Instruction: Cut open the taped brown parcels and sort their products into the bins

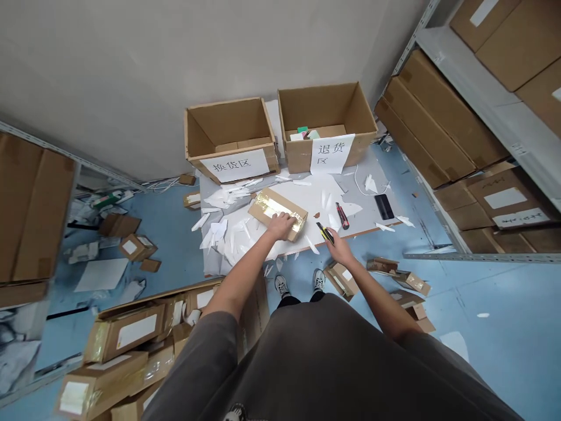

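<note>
A taped brown cardboard box (272, 206) lies at an angle on the littered table (357, 225). My left hand (281, 225) rests on its near right end, fingers spread over the top. My right hand (339, 248) is closed around a yellow and black utility knife (324, 232), held a little to the right of the box and apart from it. On the tabletop past that hand lies a red and black utility knife (342, 216). White paper scraps (228, 196) are strewn around the box.
Two open cartons with paper signs, the left carton (230, 126) and the right carton (326, 105), stand at the table's back. A phone (384, 207) lies at the right. A large bin of boxes (135, 330) is at lower left; loaded shelves (473, 64) flank the right.
</note>
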`<state>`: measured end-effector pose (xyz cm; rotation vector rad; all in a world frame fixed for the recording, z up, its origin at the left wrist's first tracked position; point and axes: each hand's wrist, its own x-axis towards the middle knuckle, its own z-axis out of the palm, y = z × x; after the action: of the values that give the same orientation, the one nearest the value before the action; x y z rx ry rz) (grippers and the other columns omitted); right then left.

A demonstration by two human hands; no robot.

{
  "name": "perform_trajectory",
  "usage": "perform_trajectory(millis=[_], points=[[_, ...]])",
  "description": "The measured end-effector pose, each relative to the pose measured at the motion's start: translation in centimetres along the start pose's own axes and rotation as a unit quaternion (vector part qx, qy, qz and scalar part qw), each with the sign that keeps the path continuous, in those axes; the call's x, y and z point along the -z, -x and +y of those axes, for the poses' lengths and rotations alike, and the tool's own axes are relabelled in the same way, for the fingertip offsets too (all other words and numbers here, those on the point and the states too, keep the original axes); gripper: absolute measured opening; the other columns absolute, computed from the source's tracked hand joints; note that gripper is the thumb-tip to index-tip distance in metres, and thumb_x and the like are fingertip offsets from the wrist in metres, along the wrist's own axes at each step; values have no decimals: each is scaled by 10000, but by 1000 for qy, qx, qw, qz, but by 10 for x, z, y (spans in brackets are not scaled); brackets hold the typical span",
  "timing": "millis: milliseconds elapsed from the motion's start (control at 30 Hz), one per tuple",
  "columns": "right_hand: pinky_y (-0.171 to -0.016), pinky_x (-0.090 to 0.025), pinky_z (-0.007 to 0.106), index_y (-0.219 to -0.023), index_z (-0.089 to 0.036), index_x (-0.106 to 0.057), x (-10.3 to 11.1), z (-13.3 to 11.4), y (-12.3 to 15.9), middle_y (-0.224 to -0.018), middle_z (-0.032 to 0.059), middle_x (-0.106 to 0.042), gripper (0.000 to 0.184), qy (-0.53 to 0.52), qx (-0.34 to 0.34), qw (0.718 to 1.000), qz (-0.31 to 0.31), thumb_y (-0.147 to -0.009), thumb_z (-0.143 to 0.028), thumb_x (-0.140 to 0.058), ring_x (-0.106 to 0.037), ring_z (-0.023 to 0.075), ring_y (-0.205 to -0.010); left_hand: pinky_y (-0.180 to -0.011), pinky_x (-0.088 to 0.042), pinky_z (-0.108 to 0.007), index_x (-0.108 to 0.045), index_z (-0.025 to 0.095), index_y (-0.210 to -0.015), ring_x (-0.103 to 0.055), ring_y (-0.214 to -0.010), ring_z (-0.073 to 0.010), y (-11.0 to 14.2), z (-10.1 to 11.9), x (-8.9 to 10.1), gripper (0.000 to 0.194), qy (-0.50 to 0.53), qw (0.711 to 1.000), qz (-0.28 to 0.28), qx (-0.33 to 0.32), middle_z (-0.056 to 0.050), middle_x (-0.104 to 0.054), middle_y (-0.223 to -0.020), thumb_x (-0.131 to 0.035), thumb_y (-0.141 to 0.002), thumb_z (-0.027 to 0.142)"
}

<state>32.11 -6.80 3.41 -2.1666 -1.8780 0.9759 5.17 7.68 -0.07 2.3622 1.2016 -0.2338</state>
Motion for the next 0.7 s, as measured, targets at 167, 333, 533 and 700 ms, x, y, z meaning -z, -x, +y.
perform_trajectory(millis=[167,333,533,700], points=[[-859,-505,300,-1520,-207,-535,-14,-10,-37,-1082,90,-798,463,-43,18,998,-45,-1129,-400,-380,-743,258,-976,-1187,-363,-568,-616,227,-1336,-465,-1373,-429,2,12,3,916,-29,998,-9,60,-190,-566,-1412,-1008,-513,312],[-840,-480,270,-1476,-248,-557,-11,-15,-72,-1184,77,-787,394,24,104,989,-106,-1133,-357,-396,-729,243,-1062,-1230,-358,-554,-602,231,-1323,-297,-1561,-448,11,29,-5,954,-52,993,30,104,-204,-368,-1670,-1047,-480,281],[-961,-499,385,-1493,-241,-555,5,-29,-97,-1283,170,-751,429,202,202,951,-118,-1116,-299,-359,-723,301,-1139,-1252,-386,-470,-519,175,-1444,-391,-1565,-409,13,33,-7,1015,-70,985,-25,154,-225,-387,-1694,-995,-579,412],[-1039,-476,465,-1439,-256,-622,25,-35,-113,-1257,176,-763,408,230,227,935,-144,-1099,-322,-407,-708,338,-1171,-1230,-425,-472,-520,169,-1457,-385,-1570,-426,18,35,-10,1019,-57,984,-15,169,-241,-402,-1684,-979,-589,440]])
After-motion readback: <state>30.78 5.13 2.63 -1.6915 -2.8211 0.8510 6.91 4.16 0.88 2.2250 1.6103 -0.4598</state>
